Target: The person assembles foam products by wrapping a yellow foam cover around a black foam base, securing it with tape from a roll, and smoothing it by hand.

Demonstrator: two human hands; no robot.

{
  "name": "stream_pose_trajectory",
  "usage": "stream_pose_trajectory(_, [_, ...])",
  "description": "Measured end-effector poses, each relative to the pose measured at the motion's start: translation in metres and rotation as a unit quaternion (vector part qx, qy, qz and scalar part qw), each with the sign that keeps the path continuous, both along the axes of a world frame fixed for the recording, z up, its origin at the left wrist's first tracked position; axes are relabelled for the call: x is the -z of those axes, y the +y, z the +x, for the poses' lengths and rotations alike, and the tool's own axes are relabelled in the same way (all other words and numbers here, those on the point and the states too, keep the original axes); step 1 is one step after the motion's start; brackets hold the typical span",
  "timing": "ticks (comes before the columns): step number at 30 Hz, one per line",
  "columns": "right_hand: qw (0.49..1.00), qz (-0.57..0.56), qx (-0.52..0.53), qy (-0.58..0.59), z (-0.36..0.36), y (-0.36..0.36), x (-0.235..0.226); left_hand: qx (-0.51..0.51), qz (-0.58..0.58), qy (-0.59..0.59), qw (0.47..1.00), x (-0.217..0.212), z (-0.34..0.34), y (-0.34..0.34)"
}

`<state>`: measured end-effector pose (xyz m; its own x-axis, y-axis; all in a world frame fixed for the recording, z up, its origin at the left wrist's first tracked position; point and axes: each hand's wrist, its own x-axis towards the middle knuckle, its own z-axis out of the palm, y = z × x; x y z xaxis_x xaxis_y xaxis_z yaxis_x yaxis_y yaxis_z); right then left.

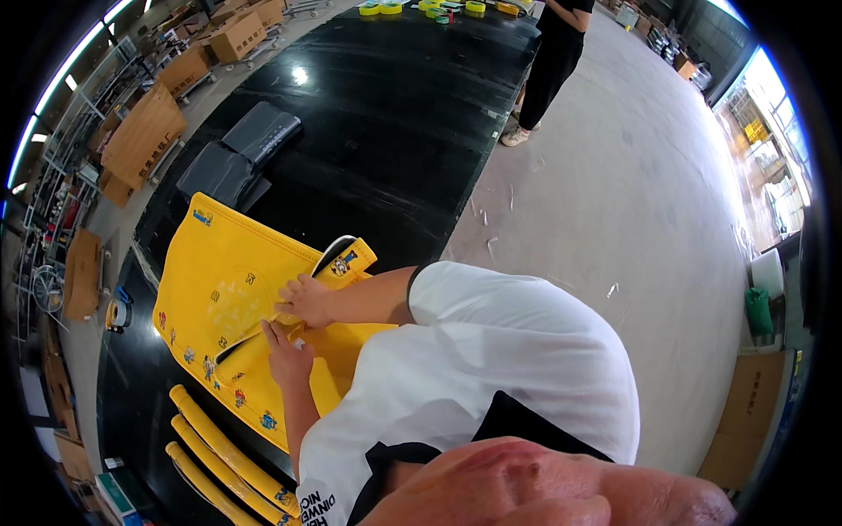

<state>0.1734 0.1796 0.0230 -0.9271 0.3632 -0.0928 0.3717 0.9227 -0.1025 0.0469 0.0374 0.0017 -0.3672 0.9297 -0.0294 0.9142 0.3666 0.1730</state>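
Note:
A large yellow mat (224,272) with small cartoon prints and a stitched edge lies on the black table, partly folded over on the side nearest me. A dark underside shows along the fold. My right hand (303,300) rests on the fold, its fingers spread. Just below it, my left hand (288,352) lies against the folded edge with its fingers stretched out and the thumb apart. A raised yellow corner (351,260) with a cartoon print stands up beyond my right wrist. My body hides the mat's near part.
Rolled yellow strips (230,451) lie at the near left of the black table (377,114). Dark plastic-wrapped packs (241,153) sit beyond the mat, and tape rolls (118,314) at the left edge. A person (554,61) stands by the table's far right side. Cardboard boxes (145,131) line the left.

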Motion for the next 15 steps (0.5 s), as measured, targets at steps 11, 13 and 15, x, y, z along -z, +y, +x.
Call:
stream_pose_trajectory(11, [0.969,-0.237,0.062,-0.043,0.028,-0.028,-0.003,0.025,-0.027,-0.026,0.999,-0.023,0.040,-0.076])
stream_pose_trajectory(13, [0.991,-0.122,0.035,0.036,0.031,-0.038,-0.011,0.037,-0.022,-0.032,0.999,-0.017,0.032,-0.067])
stream_pose_trajectory(15, [0.997,-0.047,0.046,0.040,0.028,-0.047,0.001,0.047,-0.022,-0.031,0.998,-0.016,0.025,-0.046])
